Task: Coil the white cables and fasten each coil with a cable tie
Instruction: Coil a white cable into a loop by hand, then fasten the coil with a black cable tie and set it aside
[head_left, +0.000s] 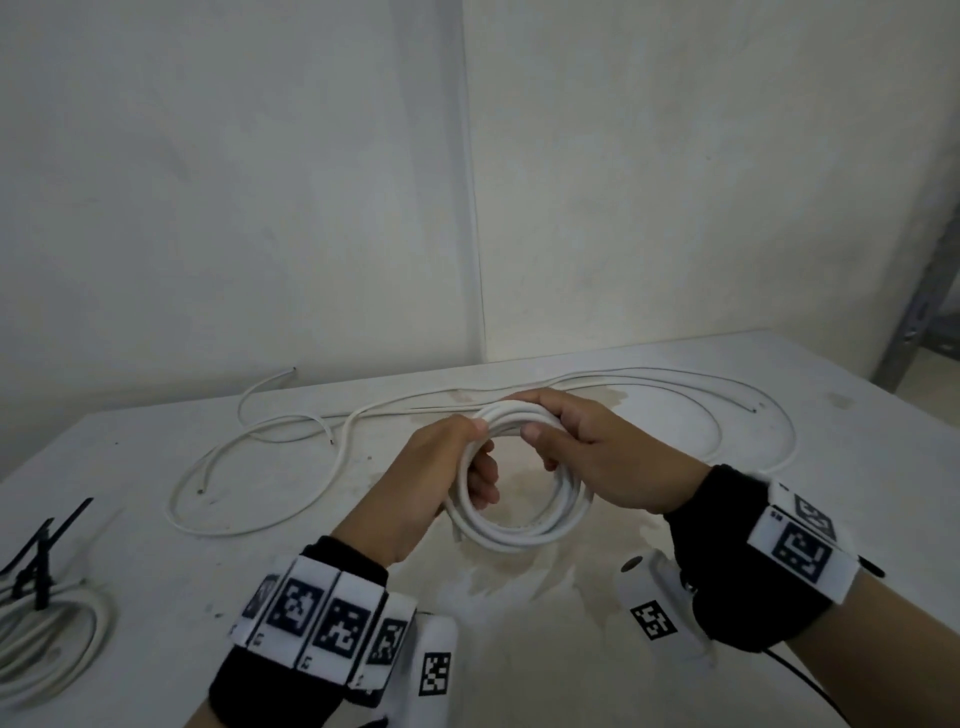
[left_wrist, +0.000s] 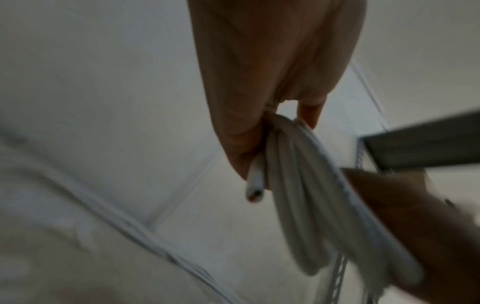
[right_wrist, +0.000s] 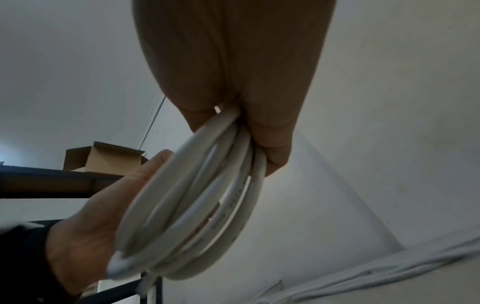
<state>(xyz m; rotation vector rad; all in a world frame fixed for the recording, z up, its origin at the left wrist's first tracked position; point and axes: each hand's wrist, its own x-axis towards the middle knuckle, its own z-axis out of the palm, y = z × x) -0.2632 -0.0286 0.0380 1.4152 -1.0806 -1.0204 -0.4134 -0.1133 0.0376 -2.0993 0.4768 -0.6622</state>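
Note:
A coil of white cable is held just above the middle of the white table. My left hand grips the coil's left side, with its fingers curled through the ring. On the far right side of the ring my right hand grips the strands, thumb on top. The left wrist view shows the coil and its cut end sticking out below my fingers. The right wrist view shows the coil clamped in my right hand. Black cable ties lie at the left edge.
Loose white cables run across the far half of the table. A finished coil lies at the near left under the ties. A metal shelf frame stands at the right, a cardboard box on a shelf.

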